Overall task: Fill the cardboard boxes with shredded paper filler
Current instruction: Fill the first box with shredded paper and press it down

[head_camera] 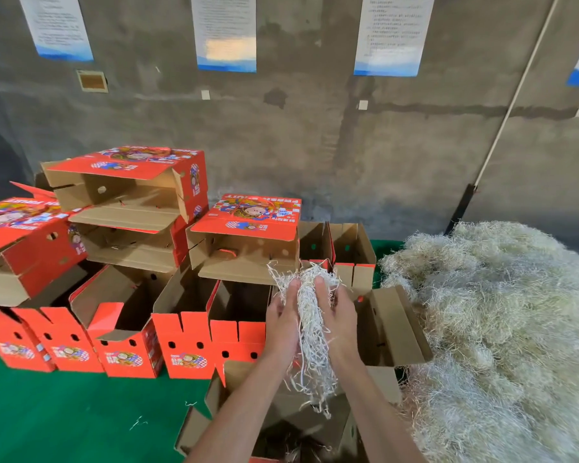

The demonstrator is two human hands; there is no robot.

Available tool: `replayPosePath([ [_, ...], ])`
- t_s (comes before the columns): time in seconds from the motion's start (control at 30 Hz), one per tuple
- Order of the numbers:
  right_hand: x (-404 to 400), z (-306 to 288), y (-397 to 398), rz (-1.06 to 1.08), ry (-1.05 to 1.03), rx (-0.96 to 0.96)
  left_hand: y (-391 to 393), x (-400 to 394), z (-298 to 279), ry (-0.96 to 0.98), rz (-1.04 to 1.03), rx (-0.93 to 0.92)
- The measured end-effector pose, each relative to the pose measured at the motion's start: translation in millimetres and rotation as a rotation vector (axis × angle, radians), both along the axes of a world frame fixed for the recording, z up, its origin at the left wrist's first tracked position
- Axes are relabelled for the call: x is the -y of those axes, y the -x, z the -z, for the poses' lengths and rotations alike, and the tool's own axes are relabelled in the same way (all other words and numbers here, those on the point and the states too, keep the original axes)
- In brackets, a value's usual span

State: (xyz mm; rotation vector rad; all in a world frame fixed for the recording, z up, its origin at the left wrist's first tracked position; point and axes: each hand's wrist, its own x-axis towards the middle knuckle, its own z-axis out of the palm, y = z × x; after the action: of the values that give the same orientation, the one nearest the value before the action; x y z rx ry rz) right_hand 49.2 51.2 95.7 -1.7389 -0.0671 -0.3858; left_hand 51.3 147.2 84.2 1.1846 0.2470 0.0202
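Grey concrete wall above a green floor [64,412] crowded with red cardboard boxes [188,342]. Left hand [283,324] and right hand [336,315] press a bundle of shredded paper [310,329] between them, fingers curled around it, over an open box [386,332]; a large filler heap [502,329] lies right

Setting: packing area of a warehouse or fruit depot. Bare concrete wall [315,135] with printed notices [226,31]; green floor mat [64,412]. Stacks of red fruit cartons [131,192] beside a large filler heap [502,329]
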Motion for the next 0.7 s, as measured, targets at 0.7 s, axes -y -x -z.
replayPosePath([
  [0.7, 30, -12, -6, 0.119, -0.345, -0.231, -9, -56, 0, 0.151, -0.109, -0.089],
])
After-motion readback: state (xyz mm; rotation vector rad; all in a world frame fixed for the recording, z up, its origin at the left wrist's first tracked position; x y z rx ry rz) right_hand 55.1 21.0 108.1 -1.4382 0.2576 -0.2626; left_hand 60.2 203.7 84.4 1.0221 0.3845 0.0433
